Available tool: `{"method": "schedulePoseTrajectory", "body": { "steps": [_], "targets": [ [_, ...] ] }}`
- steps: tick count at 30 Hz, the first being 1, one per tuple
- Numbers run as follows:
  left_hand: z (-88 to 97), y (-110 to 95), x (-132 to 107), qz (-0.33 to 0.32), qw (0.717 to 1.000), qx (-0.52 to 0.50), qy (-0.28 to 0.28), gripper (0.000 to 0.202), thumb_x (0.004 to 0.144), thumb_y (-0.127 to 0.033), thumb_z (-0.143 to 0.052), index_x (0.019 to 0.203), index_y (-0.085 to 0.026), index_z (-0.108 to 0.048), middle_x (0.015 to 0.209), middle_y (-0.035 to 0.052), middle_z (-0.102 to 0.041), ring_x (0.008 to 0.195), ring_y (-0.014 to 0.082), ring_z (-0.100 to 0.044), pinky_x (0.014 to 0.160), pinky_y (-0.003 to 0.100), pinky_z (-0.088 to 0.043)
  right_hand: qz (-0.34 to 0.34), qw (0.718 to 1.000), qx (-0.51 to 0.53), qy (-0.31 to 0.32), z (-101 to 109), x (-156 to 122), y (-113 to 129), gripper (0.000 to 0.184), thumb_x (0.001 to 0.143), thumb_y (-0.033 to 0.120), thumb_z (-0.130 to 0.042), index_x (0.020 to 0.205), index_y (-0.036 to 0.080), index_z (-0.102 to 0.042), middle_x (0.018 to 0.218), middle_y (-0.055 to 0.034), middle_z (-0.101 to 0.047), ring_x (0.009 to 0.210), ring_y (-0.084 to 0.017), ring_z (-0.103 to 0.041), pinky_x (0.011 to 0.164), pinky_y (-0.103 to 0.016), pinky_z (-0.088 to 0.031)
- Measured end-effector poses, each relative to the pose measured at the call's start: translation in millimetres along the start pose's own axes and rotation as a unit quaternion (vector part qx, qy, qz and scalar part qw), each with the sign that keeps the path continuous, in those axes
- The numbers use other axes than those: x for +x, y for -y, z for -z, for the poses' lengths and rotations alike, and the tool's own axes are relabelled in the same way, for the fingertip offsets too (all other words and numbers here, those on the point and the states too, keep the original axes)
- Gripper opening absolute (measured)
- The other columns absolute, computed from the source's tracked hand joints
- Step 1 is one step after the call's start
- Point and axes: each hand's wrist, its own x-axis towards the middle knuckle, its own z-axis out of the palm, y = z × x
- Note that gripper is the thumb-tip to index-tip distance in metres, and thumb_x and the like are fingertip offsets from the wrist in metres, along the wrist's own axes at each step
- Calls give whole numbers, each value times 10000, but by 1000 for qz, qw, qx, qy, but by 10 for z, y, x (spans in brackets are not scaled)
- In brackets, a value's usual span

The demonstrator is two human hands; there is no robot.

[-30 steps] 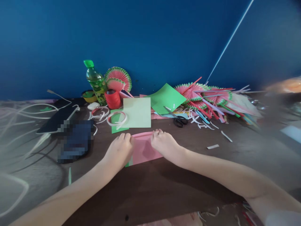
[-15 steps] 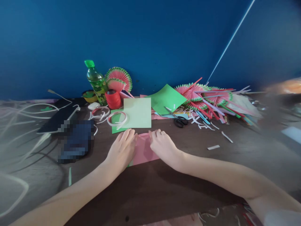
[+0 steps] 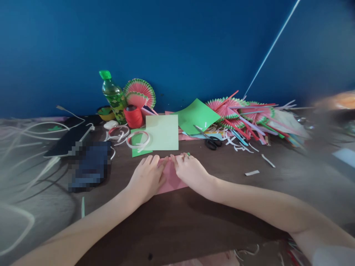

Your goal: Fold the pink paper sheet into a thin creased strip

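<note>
- Paper [image 3: 169, 181], pink, lies on the dark table [image 3: 177, 225] just below the middle of the frame, its near edge slanting slightly and much of it covered by the hands.
- Left hand [image 3: 146, 177]: fingers bent and gripping the paper's far edge, the thumb laid lower on the sheet.
- Right hand [image 3: 191, 168]: fingers curled over the same edge, grasping it with the tips close to the left hand's; whether any finger reaches beneath is hidden.
- Step in hand, as I judge it: working a narrow crease along that far edge, with both sets of fingertips near its middle.
- Next move would call for even pressure outward from the middle to both ends, keeping the sheet from skewing.
- Beyond the hands, a pale sheet [image 3: 166, 135] lies at mid-frame, with a curved green sheet [image 3: 198, 118] to its right and scissors [image 3: 212, 143] near that one's lower corner.
- Pleated paper pieces [image 3: 230, 109] are heaped right of centre; a red spool [image 3: 134, 117] stands beside a bottle [image 3: 113, 98] left of centre.
</note>
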Motion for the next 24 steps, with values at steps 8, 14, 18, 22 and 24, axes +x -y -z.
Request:
{"method": "schedulePoseTrajectory", "body": {
  "steps": [8, 14, 18, 22, 24],
  "targets": [
    [-144, 112, 36, 28, 994, -84, -68, 286, 862, -200, -412, 1101, -171, -566, 966, 77, -545, 896, 215, -504, 814, 351, -427, -11, 991, 119, -66, -71, 21, -209, 297, 896, 137, -385, 1131, 140, -566, 895, -99, -574, 819, -192, -516, 615, -299, -353],
    [-193, 220, 26, 23, 991, -93, -96, 305, 860, -119, -371, 1106, -143, -550, 941, 85, -523, 830, 189, -535, 761, 316, -460, -50, 963, 235, -126, -232, 94, -299, 318, 930, 342, -366, 1027, 208, -637, 887, -62, -549, 825, -170, -458, 679, -294, -306],
    [-196, 270, 15, 9, 987, -118, -110, 320, 860, -92, -338, 1092, -135, -555, 958, 95, -493, 875, 188, -527, 780, 316, -460, -37, 944, 301, -131, -282, 111, -309, 309, 931, 319, -376, 1048, 193, -633, 922, -56, -563, 850, -154, -461, 712, -281, -309],
    [-180, 286, 5, -8, 981, -153, -121, 358, 843, -59, -333, 1126, -154, -531, 978, 97, -476, 938, 195, -505, 826, 349, -449, -26, 937, 316, -145, -291, 108, -306, 304, 929, 306, -380, 1030, 179, -638, 868, -49, -572, 820, -156, -457, 706, -280, -312],
    [-164, 286, 1, -14, 977, -173, -122, 370, 839, -55, -336, 1139, -167, -523, 984, 94, -473, 950, 194, -497, 839, 358, -443, -21, 933, 325, -153, -287, 105, -312, 310, 929, 312, -378, 1021, 173, -639, 851, -47, -569, 806, -154, -452, 709, -277, -316]
  ]
}}
